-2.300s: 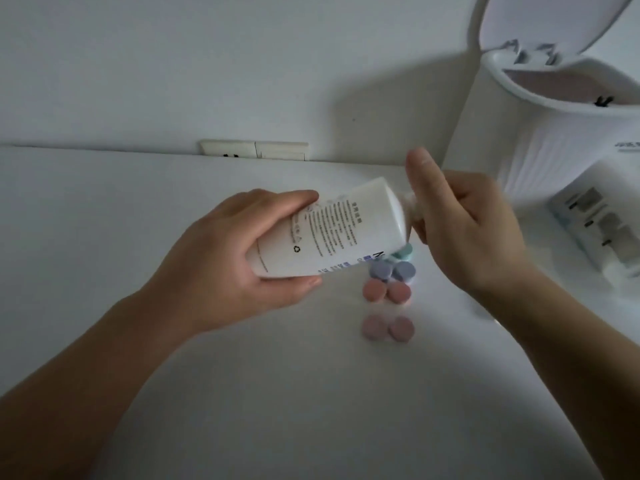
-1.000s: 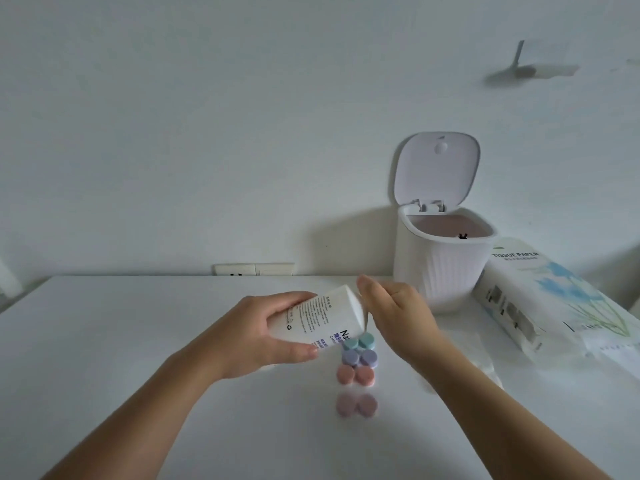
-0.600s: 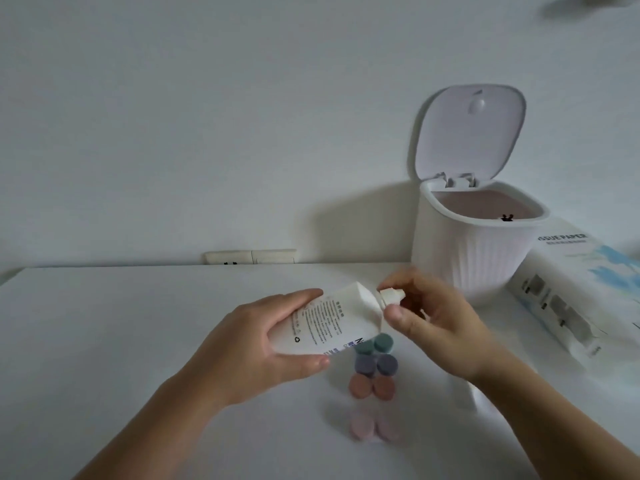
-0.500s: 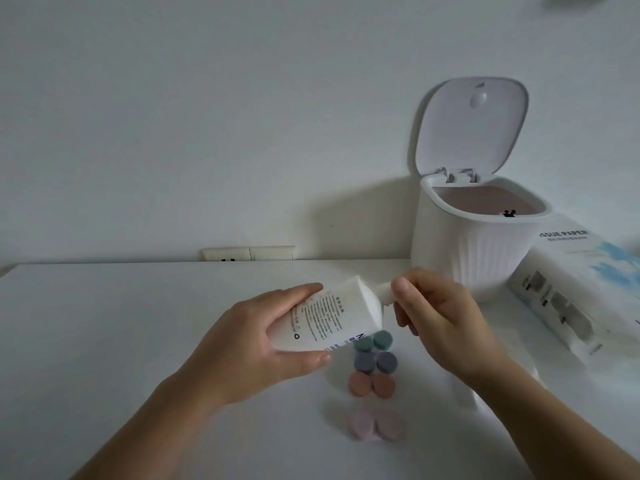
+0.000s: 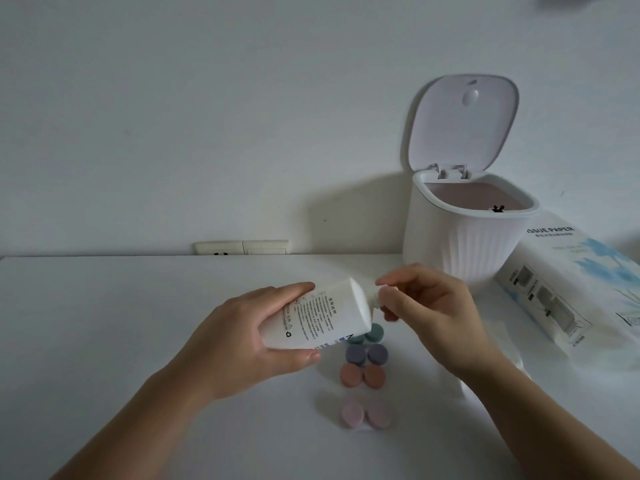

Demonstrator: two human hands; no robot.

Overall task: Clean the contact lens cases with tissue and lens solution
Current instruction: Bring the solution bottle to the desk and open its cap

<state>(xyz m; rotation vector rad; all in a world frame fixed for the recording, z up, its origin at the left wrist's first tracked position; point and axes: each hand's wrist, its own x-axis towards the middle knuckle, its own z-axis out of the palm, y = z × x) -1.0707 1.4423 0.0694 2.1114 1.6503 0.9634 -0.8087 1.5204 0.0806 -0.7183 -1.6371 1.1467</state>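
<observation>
My left hand [image 5: 239, 344] grips a white lens solution bottle [image 5: 322, 315], held on its side above the table with its neck pointing right. My right hand [image 5: 433, 313] pinches the bottle's small white cap [image 5: 382, 294] between thumb and fingers. Under the bottle, several contact lens cases lie in a column on the white table [image 5: 104, 323]: a green case [image 5: 372, 334] partly hidden by the bottle, a purple case [image 5: 366, 354], an orange-pink case [image 5: 363, 375] and a light pink case [image 5: 364, 414] nearest me.
A white ribbed bin [image 5: 464, 237] with its lid [image 5: 460, 123] raised stands at the back right. A pack of tissue paper [image 5: 575, 285] lies to its right. A white tissue [image 5: 519, 367] shows under my right forearm. A wall socket [image 5: 240, 247] sits at the table's back edge.
The view dropped and rose again between frames. Both hands stayed on the bottle; my right-hand fingers have shifted their hold round the cap at the neck.
</observation>
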